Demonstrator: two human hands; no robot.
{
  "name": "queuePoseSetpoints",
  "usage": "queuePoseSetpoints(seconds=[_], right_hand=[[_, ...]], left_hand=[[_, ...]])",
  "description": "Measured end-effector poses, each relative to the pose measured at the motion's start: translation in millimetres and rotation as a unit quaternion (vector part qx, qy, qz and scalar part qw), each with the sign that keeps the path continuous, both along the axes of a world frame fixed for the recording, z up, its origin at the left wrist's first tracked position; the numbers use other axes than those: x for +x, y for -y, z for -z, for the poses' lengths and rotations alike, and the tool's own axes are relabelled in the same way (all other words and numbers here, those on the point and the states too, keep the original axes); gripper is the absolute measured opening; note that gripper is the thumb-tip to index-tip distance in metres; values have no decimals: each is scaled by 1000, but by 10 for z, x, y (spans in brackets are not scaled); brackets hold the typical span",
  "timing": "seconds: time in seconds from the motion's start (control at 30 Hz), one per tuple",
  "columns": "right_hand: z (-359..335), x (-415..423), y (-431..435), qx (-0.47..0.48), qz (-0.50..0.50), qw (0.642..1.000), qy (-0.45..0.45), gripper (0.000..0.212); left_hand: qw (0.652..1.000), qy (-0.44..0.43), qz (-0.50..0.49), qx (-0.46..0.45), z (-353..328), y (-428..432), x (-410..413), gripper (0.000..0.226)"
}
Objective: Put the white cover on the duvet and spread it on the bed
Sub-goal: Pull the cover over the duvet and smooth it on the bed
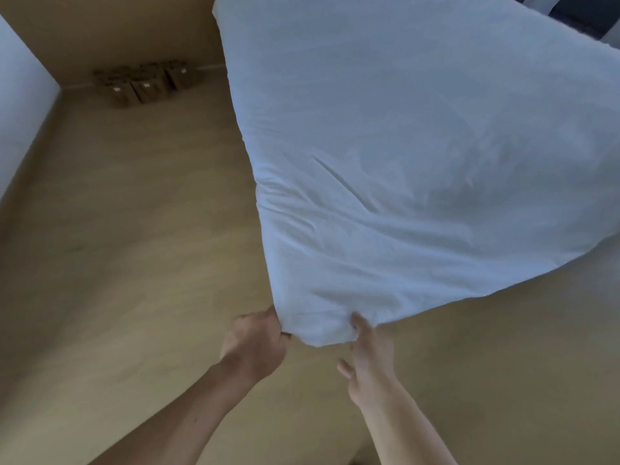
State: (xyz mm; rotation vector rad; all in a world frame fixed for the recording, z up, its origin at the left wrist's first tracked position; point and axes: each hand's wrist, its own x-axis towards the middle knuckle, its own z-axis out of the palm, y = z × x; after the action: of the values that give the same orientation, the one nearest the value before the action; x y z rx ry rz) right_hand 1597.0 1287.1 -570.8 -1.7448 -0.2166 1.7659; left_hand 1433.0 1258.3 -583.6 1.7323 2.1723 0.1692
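Head view looks down on a bare tan floor (pixel 134 263) with a faint wood grain, which fills most of the picture. A white wall (pixel 20 95) closes the room on the left and meets a brown wall (pixel 117 28) at the far end. A small cluster of cardboard boxes (pixel 144 83) with pale labels sits on the floor against the brown wall, near that corner. The white cover (pixel 419 146) hangs spread out above the floor to the right, softly creased, its far edges reaching the top and right of the picture; no bed can be made out under it. Something dark with pale stripes (pixel 583 11) shows past its top right edge, too cut off to name. The near corner of the cover points down at the person. The left hand (pixel 255 340) grips that corner in a closed fist. The right hand (pixel 370 350) meets the cover just beside it, one finger lying on the cloth and the thumb sticking out free; whether it truly grips cannot be told
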Motion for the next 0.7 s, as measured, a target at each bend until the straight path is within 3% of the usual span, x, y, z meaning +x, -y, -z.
queuePoseSetpoints(seconds=[0.1,0.13,0.2,0.23,0.3,0.33,0.4,0.43,0.5,0.57,0.63,0.7], right_hand=[[114,-89,66,-17,81,979,-184,41],[149,-122,34,24,109,961,-252,42],[133,-171,-94,72,162,937,-301,32],[97,-196,-162,66,172,935,-303,25],[-7,-244,-230,57,166,936,-304,19],[-83,-270,-226,55,169,936,-304,26],[-171,-327,-151,58,176,931,-314,35],[-188,-348,-98,59,174,931,-315,34],[-224,-372,-24,52,182,929,-319,33],[-217,-338,-27,53,187,930,-313,39],[-231,-289,-40,71,164,941,-288,47],[-206,-241,-45,91,145,950,-259,49]], left_hand=[[999,-40,33,11,-30,1,47,42],[998,-52,45,-4,-46,-16,50,35],[996,-47,67,-28,-35,-52,-4,24],[998,-7,58,-29,10,-53,-35,23],[978,199,-61,-13,68,-85,-82,18],[930,330,-161,-16,56,-153,-89,11],[783,524,-334,-29,56,-323,-55,20],[731,574,-367,-42,23,-399,5,21],[673,634,-372,-80,-16,-521,104,24],[564,721,-389,-108,-133,-624,198,34],[545,736,-387,-108,-179,-753,220,35],[589,712,-366,-112,-183,-815,230,30]])
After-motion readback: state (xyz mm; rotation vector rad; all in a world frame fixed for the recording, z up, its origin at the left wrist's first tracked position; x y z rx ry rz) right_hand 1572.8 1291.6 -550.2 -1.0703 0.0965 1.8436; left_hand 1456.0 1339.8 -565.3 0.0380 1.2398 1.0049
